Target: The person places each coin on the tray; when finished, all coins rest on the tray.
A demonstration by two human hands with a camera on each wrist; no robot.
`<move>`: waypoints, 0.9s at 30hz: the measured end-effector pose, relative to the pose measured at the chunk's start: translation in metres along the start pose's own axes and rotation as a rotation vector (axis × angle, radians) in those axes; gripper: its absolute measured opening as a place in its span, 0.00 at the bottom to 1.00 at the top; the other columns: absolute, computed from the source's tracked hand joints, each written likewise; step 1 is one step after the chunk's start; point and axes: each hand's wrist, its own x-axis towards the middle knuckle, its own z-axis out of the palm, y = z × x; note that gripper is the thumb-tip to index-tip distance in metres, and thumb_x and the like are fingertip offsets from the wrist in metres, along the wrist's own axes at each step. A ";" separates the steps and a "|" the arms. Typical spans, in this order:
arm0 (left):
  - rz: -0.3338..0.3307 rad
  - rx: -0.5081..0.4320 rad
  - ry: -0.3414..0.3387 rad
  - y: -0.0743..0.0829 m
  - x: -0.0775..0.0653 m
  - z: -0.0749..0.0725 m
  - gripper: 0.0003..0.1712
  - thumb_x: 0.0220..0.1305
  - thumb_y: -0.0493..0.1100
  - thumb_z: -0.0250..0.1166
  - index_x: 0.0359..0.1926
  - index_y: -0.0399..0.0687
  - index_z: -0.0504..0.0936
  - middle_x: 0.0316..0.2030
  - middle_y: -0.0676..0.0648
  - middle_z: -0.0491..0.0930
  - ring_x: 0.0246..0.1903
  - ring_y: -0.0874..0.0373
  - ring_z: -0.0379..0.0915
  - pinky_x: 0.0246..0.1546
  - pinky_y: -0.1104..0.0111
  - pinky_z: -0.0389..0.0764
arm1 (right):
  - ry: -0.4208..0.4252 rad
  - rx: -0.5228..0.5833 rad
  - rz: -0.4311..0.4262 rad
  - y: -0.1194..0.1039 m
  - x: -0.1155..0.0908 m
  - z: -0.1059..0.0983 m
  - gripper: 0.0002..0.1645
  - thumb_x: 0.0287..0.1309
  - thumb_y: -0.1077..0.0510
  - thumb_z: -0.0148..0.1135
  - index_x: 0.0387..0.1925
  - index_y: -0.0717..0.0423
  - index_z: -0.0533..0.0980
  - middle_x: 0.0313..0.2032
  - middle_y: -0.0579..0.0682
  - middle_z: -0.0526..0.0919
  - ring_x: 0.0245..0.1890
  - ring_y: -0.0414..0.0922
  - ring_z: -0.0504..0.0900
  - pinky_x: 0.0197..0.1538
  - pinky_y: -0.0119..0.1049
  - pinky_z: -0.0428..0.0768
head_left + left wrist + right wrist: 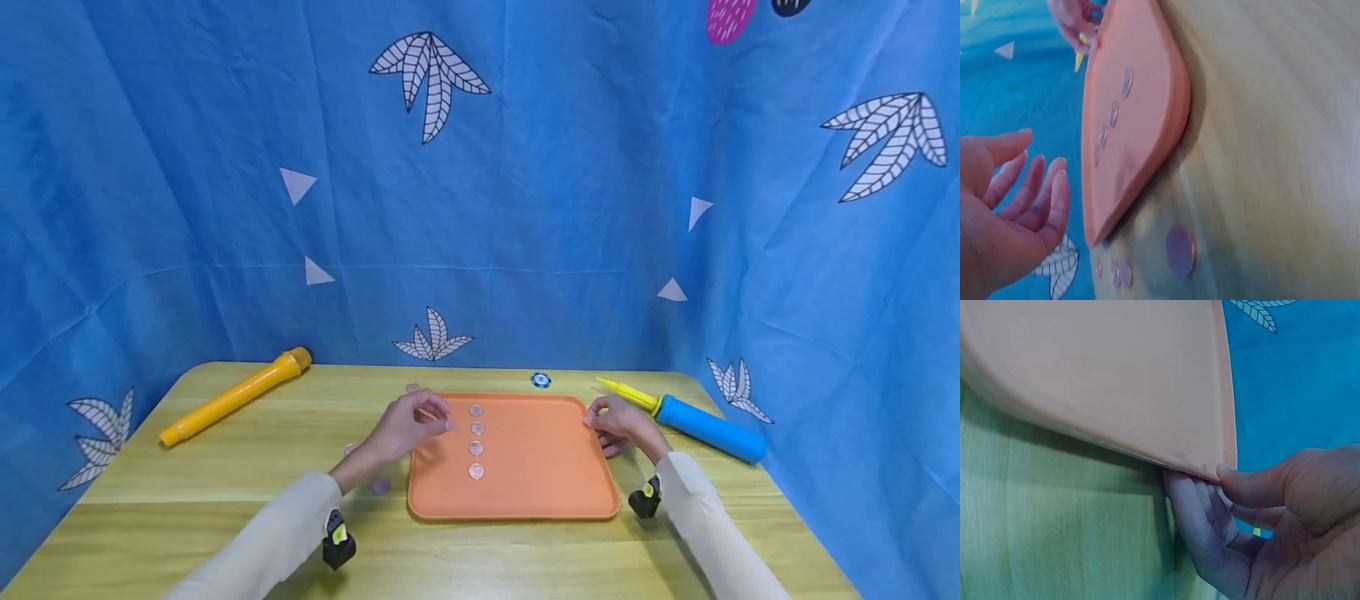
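Observation:
An orange tray (551, 458) lies on the wooden table, with several small round coins (476, 448) in a column on its left half. My left hand (408, 425) hovers over the tray's left side. In the left wrist view its fingers (1041, 200) are loosely bent, apart from the thumb, with nothing between them. At the tray's right edge, my right hand (622, 423) pinches the rim. The right wrist view shows the thumb (1250, 487) on top of the rim and fingers beneath it. More coins (1182, 251) lie on the table left of the tray.
A yellow toy microphone (236, 397) lies at the far left of the table (247, 492). To the right is a blue and yellow hand pump (708, 427). A dark-rimmed poker chip (541, 380) sits behind the tray. Blue patterned cloth (495, 208) hangs behind the table.

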 end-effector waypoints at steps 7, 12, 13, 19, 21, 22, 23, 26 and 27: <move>-0.017 -0.043 0.009 -0.014 -0.001 -0.032 0.14 0.70 0.40 0.71 0.52 0.39 0.83 0.53 0.38 0.84 0.48 0.50 0.82 0.39 0.63 0.86 | 0.006 0.001 -0.019 0.001 0.000 0.001 0.06 0.74 0.62 0.60 0.40 0.62 0.73 0.23 0.51 0.77 0.22 0.42 0.81 0.30 0.41 0.88; -0.017 -0.004 0.026 -0.032 -0.006 -0.055 0.17 0.71 0.40 0.70 0.55 0.36 0.81 0.57 0.35 0.82 0.51 0.47 0.81 0.46 0.67 0.84 | 0.013 0.000 -0.028 0.001 0.000 0.002 0.06 0.75 0.63 0.59 0.40 0.62 0.73 0.24 0.52 0.78 0.22 0.43 0.82 0.30 0.41 0.87; -0.013 0.012 0.027 -0.035 -0.007 -0.060 0.17 0.71 0.39 0.69 0.56 0.35 0.81 0.57 0.35 0.82 0.52 0.47 0.81 0.49 0.67 0.83 | 0.016 -0.002 -0.026 0.001 0.000 0.002 0.06 0.74 0.63 0.59 0.40 0.62 0.73 0.24 0.52 0.77 0.22 0.43 0.82 0.30 0.41 0.87; -0.037 0.054 0.029 -0.052 -0.016 -0.084 0.21 0.72 0.43 0.69 0.58 0.36 0.80 0.57 0.35 0.82 0.53 0.47 0.80 0.52 0.65 0.83 | 0.015 -0.010 -0.018 0.000 0.000 0.001 0.06 0.75 0.62 0.59 0.40 0.62 0.73 0.25 0.52 0.78 0.22 0.43 0.82 0.30 0.42 0.88; -0.052 0.059 0.028 -0.058 -0.019 -0.091 0.22 0.71 0.46 0.70 0.59 0.37 0.80 0.58 0.35 0.81 0.53 0.47 0.80 0.53 0.64 0.83 | 0.005 -0.009 -0.013 0.000 0.000 0.000 0.06 0.75 0.62 0.59 0.41 0.63 0.73 0.25 0.52 0.78 0.23 0.43 0.82 0.31 0.42 0.88; -0.056 0.056 0.023 -0.061 -0.020 -0.095 0.23 0.71 0.46 0.70 0.60 0.37 0.80 0.58 0.35 0.81 0.54 0.47 0.80 0.53 0.64 0.84 | 0.000 -0.007 -0.012 0.000 -0.001 0.000 0.06 0.76 0.62 0.58 0.42 0.63 0.73 0.26 0.52 0.78 0.23 0.43 0.81 0.31 0.42 0.88; -0.054 0.058 0.014 -0.063 -0.022 -0.098 0.24 0.72 0.47 0.70 0.61 0.37 0.79 0.59 0.35 0.81 0.54 0.46 0.80 0.53 0.63 0.84 | 0.001 -0.002 -0.007 0.000 -0.001 0.000 0.06 0.76 0.62 0.58 0.42 0.63 0.73 0.26 0.52 0.78 0.23 0.43 0.81 0.32 0.42 0.88; -0.055 0.044 -0.016 -0.070 -0.029 -0.107 0.26 0.72 0.46 0.69 0.63 0.36 0.78 0.60 0.34 0.80 0.55 0.45 0.81 0.53 0.63 0.85 | 0.003 0.010 -0.011 0.001 -0.002 0.001 0.06 0.76 0.62 0.58 0.43 0.63 0.73 0.26 0.52 0.79 0.22 0.43 0.81 0.31 0.42 0.88; -0.050 0.040 -0.033 -0.072 -0.031 -0.110 0.26 0.72 0.46 0.69 0.64 0.36 0.77 0.60 0.33 0.80 0.55 0.45 0.81 0.54 0.65 0.85 | 0.008 0.017 -0.012 0.001 -0.002 0.001 0.06 0.75 0.62 0.58 0.43 0.64 0.73 0.26 0.52 0.79 0.22 0.43 0.81 0.31 0.42 0.88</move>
